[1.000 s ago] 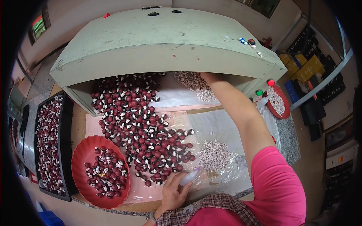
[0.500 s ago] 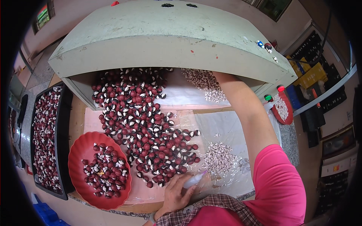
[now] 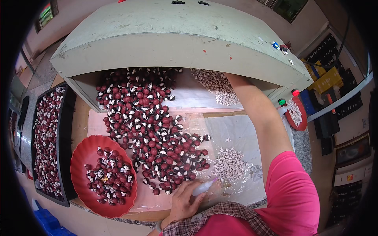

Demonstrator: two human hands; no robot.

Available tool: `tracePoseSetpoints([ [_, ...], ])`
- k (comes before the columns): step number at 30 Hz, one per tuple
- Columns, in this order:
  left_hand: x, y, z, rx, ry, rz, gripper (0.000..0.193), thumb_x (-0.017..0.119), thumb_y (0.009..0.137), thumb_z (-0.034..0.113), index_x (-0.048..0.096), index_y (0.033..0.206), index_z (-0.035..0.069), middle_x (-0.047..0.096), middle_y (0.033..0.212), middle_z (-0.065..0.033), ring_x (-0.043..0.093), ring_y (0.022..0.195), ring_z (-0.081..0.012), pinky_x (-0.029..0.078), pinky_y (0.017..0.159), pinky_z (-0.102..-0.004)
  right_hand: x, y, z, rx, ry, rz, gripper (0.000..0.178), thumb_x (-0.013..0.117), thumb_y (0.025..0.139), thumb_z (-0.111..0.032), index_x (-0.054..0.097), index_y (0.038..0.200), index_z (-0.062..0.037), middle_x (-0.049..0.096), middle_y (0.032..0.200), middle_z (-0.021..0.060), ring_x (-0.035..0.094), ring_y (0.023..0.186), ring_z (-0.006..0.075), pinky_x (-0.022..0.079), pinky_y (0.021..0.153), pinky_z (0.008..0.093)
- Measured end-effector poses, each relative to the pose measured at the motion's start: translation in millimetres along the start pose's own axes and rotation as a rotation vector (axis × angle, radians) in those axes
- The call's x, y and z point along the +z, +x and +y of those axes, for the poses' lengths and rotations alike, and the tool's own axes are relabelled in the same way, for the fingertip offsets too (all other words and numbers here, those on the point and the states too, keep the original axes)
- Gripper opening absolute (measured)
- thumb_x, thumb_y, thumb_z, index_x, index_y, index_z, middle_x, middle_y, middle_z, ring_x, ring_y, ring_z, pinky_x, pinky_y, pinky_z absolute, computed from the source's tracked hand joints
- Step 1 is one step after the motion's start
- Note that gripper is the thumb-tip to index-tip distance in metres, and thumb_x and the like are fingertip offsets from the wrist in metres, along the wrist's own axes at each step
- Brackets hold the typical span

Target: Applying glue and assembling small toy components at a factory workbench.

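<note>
While the pale green hood [image 3: 149,51] is spanning the back of the worktop [image 3: 82,122], red-black-white balls [image 3: 157,139] are lying from beneath it toward the front, and a scalloped red bowl [image 3: 80,169] is holding more at left. Right forearm [image 3: 262,114] is extending under the hood; right hand is hidden, so can't tell its grip. Loose whitish bits [image 3: 229,164] are lying beside the balls. Left hand [image 3: 183,202] is pinching a translucent bottle [image 3: 201,189], nozzle pointing toward the bits.
</note>
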State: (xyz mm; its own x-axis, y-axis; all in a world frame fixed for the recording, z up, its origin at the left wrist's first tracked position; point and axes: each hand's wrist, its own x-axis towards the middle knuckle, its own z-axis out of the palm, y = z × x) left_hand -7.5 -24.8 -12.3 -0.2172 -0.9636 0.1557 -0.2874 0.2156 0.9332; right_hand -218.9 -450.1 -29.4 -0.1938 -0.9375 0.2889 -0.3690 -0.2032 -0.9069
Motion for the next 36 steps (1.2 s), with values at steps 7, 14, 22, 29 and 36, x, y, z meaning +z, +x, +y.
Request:
tracePoseSetpoints([
  [7,0.3,-0.8,-0.7,0.007,-0.002,0.001,0.035,0.074,0.081,0.015,0.064,0.112,0.004,0.064,0.106,-0.0135,0.064,0.093,-0.0304,0.051,0.077,-0.0363,-3.7,4.7,1.7,-0.123,-0.069,0.010,0.023,0.061,0.091,-0.025,0.062,0.109,-0.0110,0.067,0.096,0.0051,0.064,0.079,0.0245,0.049,0.065,0.0419],
  [14,0.6,-0.9,-1.5,0.006,-0.007,-0.001,0.035,0.074,0.081,0.015,0.063,0.112,0.004,0.064,0.106,-0.0135,0.064,0.093,-0.0307,0.051,0.078,-0.0361,-6.9,7.0,7.1,-0.239,-0.137,0.021,0.024,0.061,0.091,-0.025,0.062,0.110,-0.0108,0.067,0.097,0.0055,0.064,0.079,0.0252,0.049,0.066,0.0423],
  [22,0.9,-0.9,-2.8,0.015,0.003,0.000,0.035,0.074,0.080,0.014,0.064,0.112,0.004,0.063,0.105,-0.0134,0.063,0.093,-0.0306,0.051,0.077,-0.0365,-17.5,7.4,9.5,-0.372,-0.224,0.042,0.024,0.061,0.090,-0.025,0.062,0.110,-0.0107,0.067,0.097,0.0060,0.064,0.080,0.0260,0.049,0.067,0.0427],
  [29,0.4,-1.8,-0.9,0.019,0.016,-0.002,0.034,0.074,0.081,0.014,0.064,0.112,0.004,0.064,0.105,-0.0134,0.064,0.093,-0.0304,0.051,0.077,-0.0363,-24.5,9.3,7.8,-0.495,-0.285,0.066,0.025,0.061,0.090,-0.025,0.062,0.111,-0.0105,0.067,0.097,0.0065,0.064,0.081,0.0266,0.049,0.068,0.0431],
  [36,1.2,-0.3,-1.2,0.017,-0.007,0.011,0.034,0.074,0.081,0.013,0.064,0.112,0.004,0.064,0.105,-0.0136,0.064,0.093,-0.0307,0.051,0.076,-0.0357,-18.9,14.0,10.1,-0.616,-0.337,0.079,0.025,0.061,0.090,-0.025,0.062,0.111,-0.0104,0.067,0.097,0.0069,0.064,0.081,0.0273,0.049,0.069,0.0435],
])
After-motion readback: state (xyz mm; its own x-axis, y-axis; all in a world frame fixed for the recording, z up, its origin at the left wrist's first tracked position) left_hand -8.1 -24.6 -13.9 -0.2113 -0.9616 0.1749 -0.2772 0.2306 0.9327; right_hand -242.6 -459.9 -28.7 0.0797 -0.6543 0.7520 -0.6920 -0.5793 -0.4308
